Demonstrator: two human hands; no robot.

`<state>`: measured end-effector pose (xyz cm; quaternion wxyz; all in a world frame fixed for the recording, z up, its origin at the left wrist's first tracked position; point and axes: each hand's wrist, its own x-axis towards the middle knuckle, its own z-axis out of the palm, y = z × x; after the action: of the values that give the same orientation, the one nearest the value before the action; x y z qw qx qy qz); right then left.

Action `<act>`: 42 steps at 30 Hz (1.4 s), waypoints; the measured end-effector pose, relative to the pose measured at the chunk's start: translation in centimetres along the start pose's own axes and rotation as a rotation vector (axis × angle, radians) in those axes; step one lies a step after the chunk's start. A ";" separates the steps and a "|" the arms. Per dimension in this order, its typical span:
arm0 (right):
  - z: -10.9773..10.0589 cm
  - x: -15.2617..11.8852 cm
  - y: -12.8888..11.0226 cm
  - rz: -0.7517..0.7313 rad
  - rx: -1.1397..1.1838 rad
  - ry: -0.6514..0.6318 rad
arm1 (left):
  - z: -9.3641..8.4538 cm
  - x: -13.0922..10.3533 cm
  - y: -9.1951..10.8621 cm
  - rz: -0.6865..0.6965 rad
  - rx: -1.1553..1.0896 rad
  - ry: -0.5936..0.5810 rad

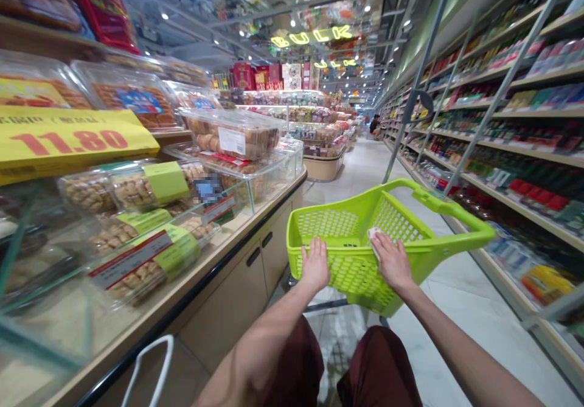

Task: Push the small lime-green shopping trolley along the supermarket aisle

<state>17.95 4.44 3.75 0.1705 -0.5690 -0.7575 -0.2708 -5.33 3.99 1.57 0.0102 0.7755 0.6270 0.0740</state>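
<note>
My bare right hand [391, 264] covers most of a crumpled white wipe [373, 233]; I can't tell whether it is paper or cloth. My bare left hand [316, 265] hides part of the bright green, perforated plastic cart [349, 267]. The bottom edge cuts off my dark maroon trouser legs [383, 364] and a white looped bar [168, 356]. The yellow rectangular sign [77, 140] with red numerals runs off at the left, its top line blurred. A distant person [375, 126] is too small to make out.

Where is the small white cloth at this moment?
In the head view, the cloth is right of centre, under the right hand, at the near rim of the green basket.
</note>
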 end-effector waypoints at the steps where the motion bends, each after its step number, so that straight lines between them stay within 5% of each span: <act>1: 0.0 0.0 0.3 0.007 -0.004 -0.003 | -0.1 -0.2 -0.5 -0.004 0.004 -0.010; 7: -0.4 -0.7 4.6 0.213 -0.053 0.056 | 0.2 -0.9 -1.7 0.087 0.017 -0.010; 16: 1.6 2.4 -4.3 -0.036 0.133 -0.047 | -0.9 1.1 -3.5 0.152 0.002 -0.100; 24: 1.3 3.0 1.8 0.100 -0.016 -0.014 | -2.0 2.4 -4.6 0.068 0.041 -0.182; 32: 1.2 4.3 -3.7 0.031 0.118 -0.146 | -1.2 2.3 -4.8 -0.093 -0.001 -0.145; 42: 0.9 4.4 -1.6 0.029 0.151 -0.194 | -2.0 2.5 -6.1 0.049 0.010 -0.227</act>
<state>15.17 8.05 5.21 0.1429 -0.5891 -0.7802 -0.1542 -10.96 7.60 3.10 0.0753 0.7939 0.6031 -0.0171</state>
